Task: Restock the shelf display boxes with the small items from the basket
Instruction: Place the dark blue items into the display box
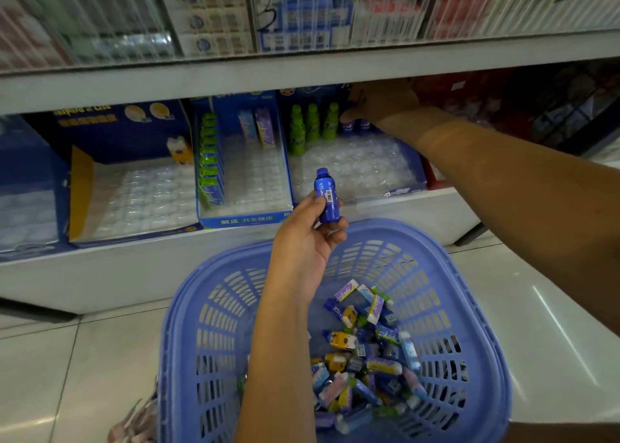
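The left hand [307, 238] is raised in the centre of the frame, above the far rim of the basket [188, 295]. Its thumb and curled fingers pinch a small blue bottle-shaped item [327, 196], held upright with a barcode label facing the camera.

The right hand [382, 105] reaches from the right side of the frame deep into the back of the right display box [402, 191], under the upper shelf edge [235, 73]. It is blurred and partly in shadow, so I cannot tell whether its fingers are closed on anything. It is just beside a few blue bottle items [364, 125] that stand at the back of that box, next to a row of green bottle items [312, 124].

The middle display box [246, 221] has a line of green packs [209, 154] along its left wall and two upright packs at the back. The left display box [80, 191] shows mostly bare clear tray.

All three boxes sit side by side on the lower shelf [134, 268]. The blue slotted plastic basket fills the lower centre of the frame on the tiled floor [536, 308]. A loose heap of mixed small items [365, 352] lies in its bottom right part.
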Demonstrator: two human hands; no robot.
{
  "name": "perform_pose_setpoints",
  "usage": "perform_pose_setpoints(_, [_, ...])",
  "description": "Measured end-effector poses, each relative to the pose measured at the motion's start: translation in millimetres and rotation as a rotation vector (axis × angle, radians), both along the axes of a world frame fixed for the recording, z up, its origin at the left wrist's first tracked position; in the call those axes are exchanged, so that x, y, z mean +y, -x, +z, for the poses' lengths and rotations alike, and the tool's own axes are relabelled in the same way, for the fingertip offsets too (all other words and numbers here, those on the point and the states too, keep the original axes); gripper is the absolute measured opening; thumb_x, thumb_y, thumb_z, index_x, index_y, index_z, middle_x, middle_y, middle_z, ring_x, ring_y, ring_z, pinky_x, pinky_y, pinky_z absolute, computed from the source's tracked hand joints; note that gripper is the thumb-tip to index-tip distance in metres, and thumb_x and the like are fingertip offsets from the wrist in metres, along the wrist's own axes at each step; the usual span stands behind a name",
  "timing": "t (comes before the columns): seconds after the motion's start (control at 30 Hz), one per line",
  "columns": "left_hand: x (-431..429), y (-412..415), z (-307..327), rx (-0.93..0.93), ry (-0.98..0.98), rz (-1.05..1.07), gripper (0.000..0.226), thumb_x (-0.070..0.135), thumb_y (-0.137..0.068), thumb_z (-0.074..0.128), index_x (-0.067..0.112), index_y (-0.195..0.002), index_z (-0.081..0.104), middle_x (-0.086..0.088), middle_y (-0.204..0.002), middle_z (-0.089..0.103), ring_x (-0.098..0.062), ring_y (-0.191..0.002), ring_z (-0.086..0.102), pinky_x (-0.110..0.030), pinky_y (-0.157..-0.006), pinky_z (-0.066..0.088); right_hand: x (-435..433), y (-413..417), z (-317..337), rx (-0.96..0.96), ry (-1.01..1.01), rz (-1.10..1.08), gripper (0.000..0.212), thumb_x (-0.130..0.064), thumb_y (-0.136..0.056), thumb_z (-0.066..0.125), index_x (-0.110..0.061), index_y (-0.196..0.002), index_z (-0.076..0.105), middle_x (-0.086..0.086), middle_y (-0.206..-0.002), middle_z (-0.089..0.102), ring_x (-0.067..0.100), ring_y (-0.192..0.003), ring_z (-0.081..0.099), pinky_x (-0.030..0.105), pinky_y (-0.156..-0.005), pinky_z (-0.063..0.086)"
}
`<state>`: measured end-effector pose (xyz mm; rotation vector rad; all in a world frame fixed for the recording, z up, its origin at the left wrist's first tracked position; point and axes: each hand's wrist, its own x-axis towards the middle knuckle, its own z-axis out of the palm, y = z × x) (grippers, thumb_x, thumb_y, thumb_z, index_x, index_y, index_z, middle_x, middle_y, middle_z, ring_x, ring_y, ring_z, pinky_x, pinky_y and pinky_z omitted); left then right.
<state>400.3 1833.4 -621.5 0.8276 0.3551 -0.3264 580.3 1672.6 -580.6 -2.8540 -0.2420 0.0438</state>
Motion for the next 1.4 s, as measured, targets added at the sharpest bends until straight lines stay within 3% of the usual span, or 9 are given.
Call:
perform_pose_setpoints(0.17, [4, 2, 1, -0.205, -0.236, -0.027, 0.017, 0.014, -0.092, 0.059, 0.021, -0.107, 0.065, 0.005, -0.092, 0.072, -0.012, -0.087, 0.069, -0.019, -0.072, 0.053, 1, 14, 4, 0.003, -0.150, -0.075, 0.048, -0.028, -0.085, 0.068, -0.005, -0.125, 0.055, 0.012, -0.128, 0.056, 0.028, -0.119, 0.051, 0.024, -0.095, 0.038])
perform_pose_setpoints(0.3, [1, 5, 3, -0.321, -0.508, 0.054, 0.028, 0.012, -0.084, 0.069, 0.033, -0.101, 0.064, 0.008, -0.100, 0.070, -0.005, -0.091, 0.067, -0.017, -0.079, 0.052, 3, 56, 16, -0.150, -0.437, -0.151, 0.008, -0.022, -0.087, 0.065, -0.015, -0.090, 0.067, 0.003, -0.095, 0.064, 0.020, -0.099, 0.062, 0.011, -0.074, 0.037])
perform_pose_setpoints(0.4, [-5, 6, 8, -0.388, -0.584, 0.148, 0.033, 0.004, -0.081, 0.071, 0.031, -0.097, 0.063, 0.016, -0.093, 0.068, 0.005, -0.080, 0.064, -0.010, -0.071, 0.050, 1, 98, 28, 0.181, -0.826, -0.103, 0.021, -0.030, -0.083, 0.069, -0.009, -0.088, 0.069, -0.001, -0.069, 0.068, 0.011, -0.059, 0.063, 0.018, -0.057, 0.052])
perform_pose_setpoints(0.5, [-17, 9, 10, -0.423, -0.656, 0.219, 0.034, 0.003, -0.081, 0.071, 0.030, -0.098, 0.060, 0.010, -0.099, 0.066, 0.001, -0.087, 0.063, -0.015, -0.077, 0.053, -1, 132, 30, 0.443, -0.917, -0.053, 0.034, -0.041, -0.066, 0.073, -0.012, -0.083, 0.069, 0.008, -0.071, 0.069, 0.013, -0.058, 0.066, 0.021, -0.060, 0.057])
perform_pose_setpoints(0.6, [-30, 11, 11, -0.497, -0.733, 0.264, 0.033, 0.005, -0.082, 0.071, 0.029, -0.100, 0.059, 0.002, -0.107, 0.063, -0.005, -0.094, 0.062, -0.019, -0.085, 0.052, -6, 141, 28, 0.468, -1.038, -0.124, 0.031, -0.031, -0.062, 0.076, -0.010, -0.084, 0.070, 0.013, -0.079, 0.072, 0.016, -0.067, 0.071, 0.020, -0.062, 0.057])
perform_pose_setpoints(0.77, [-40, 6, 12, -0.627, -0.899, 0.322, 0.034, 0.004, -0.083, 0.070, 0.029, -0.102, 0.056, 0.007, -0.104, 0.056, -0.003, -0.093, 0.058, -0.012, -0.082, 0.047, -10, 141, 29, 0.436, -1.090, -0.168, 0.019, -0.017, -0.075, 0.074, -0.007, -0.090, 0.069, 0.010, -0.084, 0.075, 0.016, -0.076, 0.073, 0.017, -0.065, 0.056])
perform_pose_setpoints(1.03, [-29, -10, 12, -0.551, -0.779, 0.095, 0.022, 0.021, -0.089, 0.065, 0.018, -0.111, 0.065, 0.005, -0.104, 0.070, -0.002, -0.094, 0.065, -0.017, -0.084, 0.053, -29, 133, 30, 0.327, -1.011, 0.032, 0.029, -0.005, -0.072, 0.076, -0.021, -0.096, 0.073, 0.004, -0.098, 0.074, 0.010, -0.093, 0.068, 0.016, -0.085, 0.053])
perform_pose_setpoints(1.2, [-29, -16, 7, -0.552, -0.811, 0.016, 0.022, 0.021, -0.084, 0.071, 0.025, -0.106, 0.066, 0.013, -0.097, 0.069, 0.001, -0.085, 0.065, -0.012, -0.076, 0.051, -35, 128, 23, 0.349, -1.078, 0.046, 0.035, -0.020, -0.064, 0.079, -0.023, -0.098, 0.073, 0.002, -0.102, 0.073, 0.013, -0.096, 0.069, 0.015, -0.082, 0.052])
perform_pose_setpoints(1.4, [-38, -24, 5, -0.517, -0.801, 0.095, 0.023, 0.021, -0.081, 0.074, 0.026, -0.100, 0.064, 0.010, -0.095, 0.069, -0.004, -0.084, 0.066, -0.022, -0.079, 0.055, -31, 125, 20, 0.295, -1.077, -0.069, 0.019, -0.012, -0.076, 0.075, -0.017, -0.095, 0.070, 0.009, -0.094, 0.073, 0.018, -0.087, 0.072, 0.020, -0.074, 0.057])
